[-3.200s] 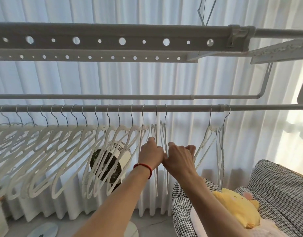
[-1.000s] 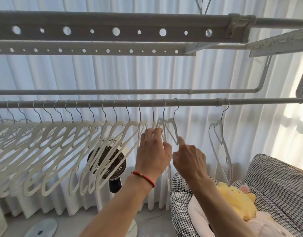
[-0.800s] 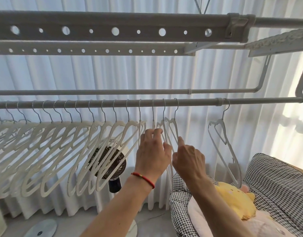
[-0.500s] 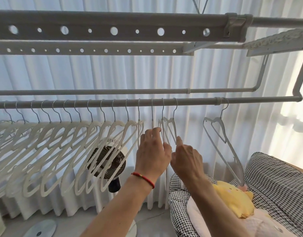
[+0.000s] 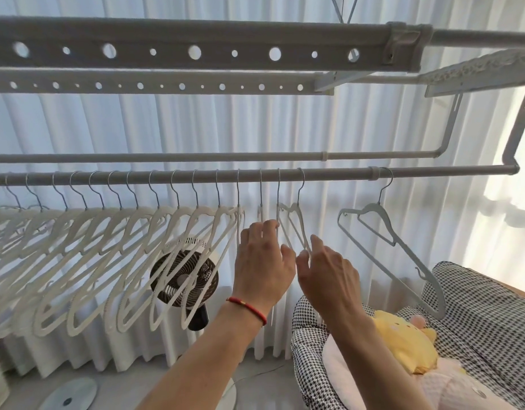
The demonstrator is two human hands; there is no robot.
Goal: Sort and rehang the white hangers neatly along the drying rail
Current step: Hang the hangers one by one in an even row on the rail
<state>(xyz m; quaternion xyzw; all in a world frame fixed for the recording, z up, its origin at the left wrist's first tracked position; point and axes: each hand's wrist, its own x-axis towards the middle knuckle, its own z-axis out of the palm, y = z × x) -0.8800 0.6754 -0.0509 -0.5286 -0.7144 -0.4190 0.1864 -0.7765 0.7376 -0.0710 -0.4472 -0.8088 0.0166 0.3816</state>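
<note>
Many white hangers (image 5: 113, 261) hang in a neat slanted row on the left of the drying rail (image 5: 329, 174). Two more (image 5: 294, 223) hang mid-rail, one lone hanger (image 5: 385, 247) far right. Left hand (image 5: 262, 264) touches one with nearly straight fingers, gripping nothing. Right hand (image 5: 326, 276) reaches up, loose, holding nothing plainly. Probably light, thin, stiff plastic; swings easily. Best held near the neck, under the wire hook.

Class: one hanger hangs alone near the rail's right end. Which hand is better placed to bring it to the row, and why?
Right. The right hand is nearer the lone hanger; the left hand is beside the packed row and would have to cross over.
</note>
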